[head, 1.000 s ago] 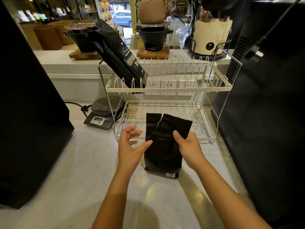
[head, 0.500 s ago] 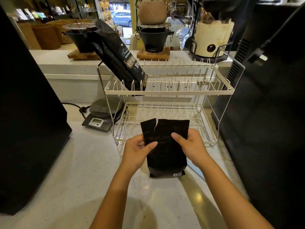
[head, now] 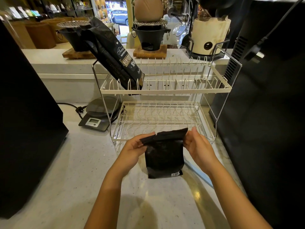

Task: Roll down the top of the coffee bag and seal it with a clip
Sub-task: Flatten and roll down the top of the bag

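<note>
A small black coffee bag (head: 164,156) stands on the pale counter in front of the dish rack, with a small white label at its base. Its top edge is bent over toward me. My left hand (head: 134,150) pinches the bag's top left corner. My right hand (head: 198,147) pinches the top right corner. No clip is in view.
A white two-tier wire dish rack (head: 165,91) stands just behind the bag, with a larger black coffee bag (head: 113,55) leaning in its upper tier. A digital scale (head: 99,116) sits to the rack's left. Large black machines flank the counter at left (head: 28,113) and right (head: 267,96).
My left hand came in and took the bag's top left corner. Both hands then slid up to the top corners and folded the top edge down toward me.
</note>
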